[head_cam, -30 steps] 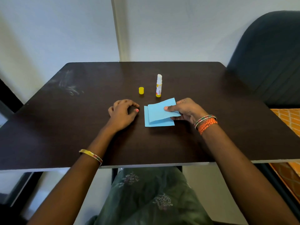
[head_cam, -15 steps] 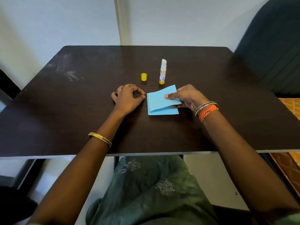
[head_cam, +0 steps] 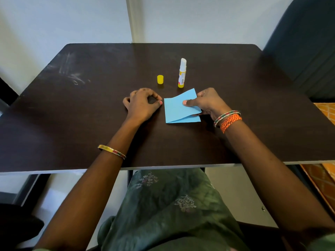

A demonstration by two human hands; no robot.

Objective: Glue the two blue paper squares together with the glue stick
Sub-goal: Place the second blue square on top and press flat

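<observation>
Two blue paper squares lie near the middle of the dark table. The lower blue square rests flat. My right hand pinches the right side of the upper blue square, whose right edge is lifted while its left edge meets the lower one. My left hand rests curled on the table just left of the papers, holding nothing. The open glue stick stands upright behind the papers, and its yellow cap stands to its left.
A dark chair back rises at the right beyond the table. A white wall stands behind the far edge. My green-clothed lap is below the near edge. An orange patterned surface shows at the far right.
The upper square has been lowered and slid left, so its left edge now lines up with the lower square. My left hand stayed curled beside the papers. The camera view shifted.
</observation>
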